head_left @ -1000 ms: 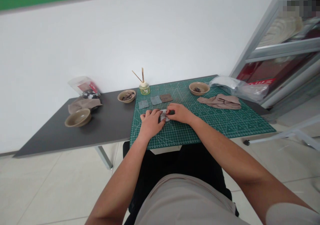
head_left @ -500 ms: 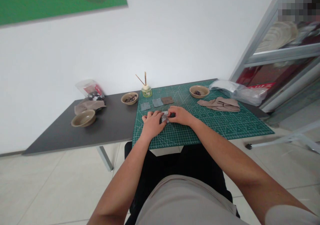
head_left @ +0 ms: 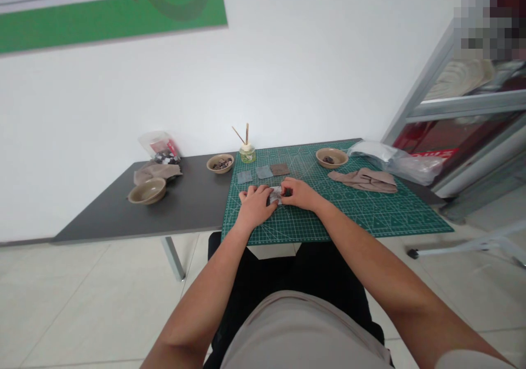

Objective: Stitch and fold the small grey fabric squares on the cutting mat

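So, a small grey patch (head_left: 275, 195) was set on the green cutting mat (head_left: 349, 210), near the counter's front edge, right between two hands. Its left side was touched by the left hand (head_left: 255, 205), fingers spread open and thumb held apart. At its right side, the fingers of the right hand (head_left: 299, 194) were curled in; whether the cloth was actually pinched couldn't be told.

Container-wise: some dark and brownish bits were held in the bowl (head_left: 220, 164) on the dark counter (head_left: 191, 205), just left of the mat. A few dark lumps were held in the second bowl (head_left: 332, 159), on the mat's far right. Farther left, a third tan bowl (head_left: 147, 191) was parked by a crumpled cloth (head_left: 157, 172), its plain inside showing. Dark and whitish pieces could be seen in the clear bag (head_left: 160, 147) behind. Two sticks were stood in the little diffuser bottle (head_left: 247, 153).
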Demonstrator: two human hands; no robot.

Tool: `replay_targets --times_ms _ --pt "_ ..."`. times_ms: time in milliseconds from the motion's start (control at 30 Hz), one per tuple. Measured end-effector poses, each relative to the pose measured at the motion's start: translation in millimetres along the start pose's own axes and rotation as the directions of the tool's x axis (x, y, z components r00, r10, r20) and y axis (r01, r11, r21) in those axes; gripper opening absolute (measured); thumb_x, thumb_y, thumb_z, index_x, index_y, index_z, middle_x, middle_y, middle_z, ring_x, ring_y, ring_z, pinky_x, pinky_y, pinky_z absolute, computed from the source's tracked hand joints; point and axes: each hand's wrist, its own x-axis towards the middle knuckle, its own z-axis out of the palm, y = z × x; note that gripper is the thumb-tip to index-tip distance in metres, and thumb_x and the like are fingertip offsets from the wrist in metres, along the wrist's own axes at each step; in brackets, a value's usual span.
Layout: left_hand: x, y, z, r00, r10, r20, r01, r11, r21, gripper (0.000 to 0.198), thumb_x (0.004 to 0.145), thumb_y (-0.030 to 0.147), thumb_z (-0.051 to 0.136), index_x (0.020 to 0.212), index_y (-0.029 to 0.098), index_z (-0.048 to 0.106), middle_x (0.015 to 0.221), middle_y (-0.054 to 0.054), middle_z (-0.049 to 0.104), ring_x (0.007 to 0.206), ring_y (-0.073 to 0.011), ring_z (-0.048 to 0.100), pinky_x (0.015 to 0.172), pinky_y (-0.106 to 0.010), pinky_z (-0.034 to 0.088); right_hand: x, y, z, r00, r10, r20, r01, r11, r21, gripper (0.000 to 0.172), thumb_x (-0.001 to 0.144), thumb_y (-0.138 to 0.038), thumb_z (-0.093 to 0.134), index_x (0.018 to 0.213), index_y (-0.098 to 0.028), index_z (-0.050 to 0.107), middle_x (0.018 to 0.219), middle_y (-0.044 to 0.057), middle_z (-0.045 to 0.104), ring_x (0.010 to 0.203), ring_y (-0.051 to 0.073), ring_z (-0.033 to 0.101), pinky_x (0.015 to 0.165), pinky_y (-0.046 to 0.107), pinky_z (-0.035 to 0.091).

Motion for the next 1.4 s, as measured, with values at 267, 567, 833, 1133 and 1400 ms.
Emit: replay_targets --times_ms 267,567,833,1133,1400 --pt "0.2 0.0 0.2 1.000 -0.009 0.006 0.009 1.000 0.007 0.042 0.094 0.047 0.047 0.131 0.031 0.059 0.137 -0.006 0.058 0.121 -0.0306 0.047 0.096 -0.049 0.035 -0.2 -1.2 -0.2 0.999 -0.038 0.026 0.037 0.999 0.037 0.010 0.076 -0.017 0.070 0.073 -0.018 0.060 0.080 -0.003 0.052 0.070 0.012 0.050 0.069 0.025 0.034" --pt "0.8 0.0 -0.7 1.000 -0.020 0.013 0.020 1.000 0.010 0.044 0.093 0.048 0.048 0.132 0.032 0.059 0.136 -0.007 0.059 0.122 -0.0321 0.046 0.095 -0.049 0.036 2.3 0.6 1.7 1.000 -0.018 -0.013 0.018 1.000 -0.004 0.007 0.079 -0.019 0.068 0.075 -0.018 0.062 0.082 -0.002 0.053 0.070 0.012 0.049 0.070 0.025 0.034" --pt "0.4 -0.3 -1.9 1.000 -0.012 0.015 0.012 1.000 0.015 0.043 0.093 0.048 0.048 0.132 0.031 0.059 0.137 -0.006 0.058 0.121 -0.0310 0.047 0.095 -0.048 0.036 0.2 1.3 0.1 0.999 -0.021 0.028 0.020 0.999 0.033 0.015 0.071 -0.017 0.071 0.070 -0.018 0.056 0.079 -0.004 0.049 0.068 0.011 0.047 0.066 0.024 0.033" --pt "0.9 -1.7 -0.5 1.000 -0.003 0.000 0.003 1.000 0.012 0.042 0.092 0.049 0.049 0.129 0.030 0.061 0.136 -0.006 0.060 0.120 -0.0305 0.047 0.094 -0.048 0.035 0.2 0.7 -1.5 0.995 -0.077 0.059 0.071 0.993 0.098 0.011 0.072 -0.018 0.072 0.072 -0.018 0.061 0.080 -0.003 0.054 0.071 0.012 0.051 0.069 0.024 0.035" --pt "1.3 -1.2 -2.2 1.000 -0.006 0.017 0.006 1.000 0.008 0.040 0.093 0.041 0.047 0.129 0.030 0.060 0.139 -0.005 0.058 0.121 -0.0308 0.046 0.095 -0.049 0.035 0.1 1.4 0.4 0.998 -0.059 0.029 0.057 0.996 0.063 0.010 0.073 -0.019 0.071 0.071 -0.017 0.061 0.079 -0.003 0.052 0.068 0.011 0.049 0.067 0.024 0.033"
